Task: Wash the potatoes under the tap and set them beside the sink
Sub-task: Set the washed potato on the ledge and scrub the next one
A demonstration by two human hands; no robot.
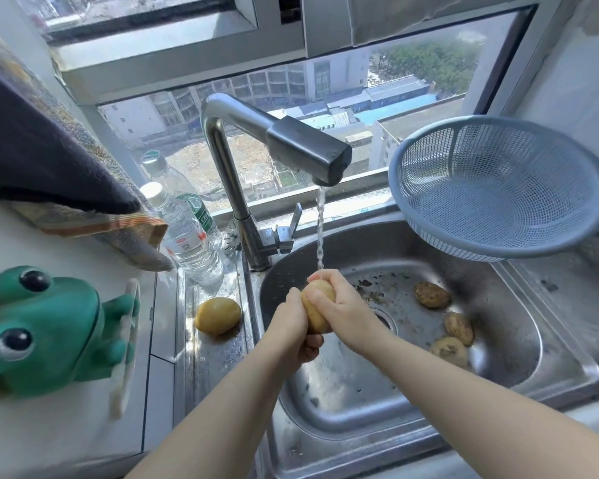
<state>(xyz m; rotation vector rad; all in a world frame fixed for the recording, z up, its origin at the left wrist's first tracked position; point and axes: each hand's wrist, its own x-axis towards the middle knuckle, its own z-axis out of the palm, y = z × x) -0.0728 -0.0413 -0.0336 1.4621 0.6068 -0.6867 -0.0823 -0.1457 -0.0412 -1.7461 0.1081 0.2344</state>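
Note:
Water runs from the steel tap (308, 153) onto a yellow potato (316, 307) held over the sink (412, 420). My left hand (296, 331) grips it from below and the left, while my right hand (344, 311) wraps over its right side. One clean potato (218, 315) lies on the steel ledge left of the sink. Three dirty potatoes rest in the basin on the right: one at the back (432, 294), one in the middle (459, 328) and one nearest me (449, 350).
A blue plastic colander (498, 188) leans on the sink's right rear corner. Two water bottles (187, 233) stand left of the tap. A green frog toy (49, 333) and a hanging cloth (49, 160) fill the left counter. Dirt specks lie around the drain.

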